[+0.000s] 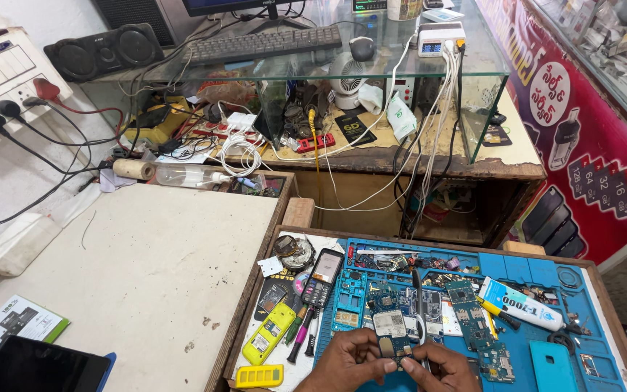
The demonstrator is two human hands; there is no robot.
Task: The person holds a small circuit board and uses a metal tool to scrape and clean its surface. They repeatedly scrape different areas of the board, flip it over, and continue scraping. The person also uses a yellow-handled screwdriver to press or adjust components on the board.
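Head view: the left hand (350,359) had its thumb and fingertips closed on the edge of a small blue phone circuit board with a silver shield (391,334), held just above the blue silicone repair mat (517,265). The right hand (440,366) pinched slim metal tweezers (418,312) shut-fingered, their tip at the board's right edge. Just left lay a yellow keypad phone shell (270,332) and a dark keypad phone (321,277). To the right, a white tube of glue (520,303) rested on the mat, near loose green circuit boards (473,319).
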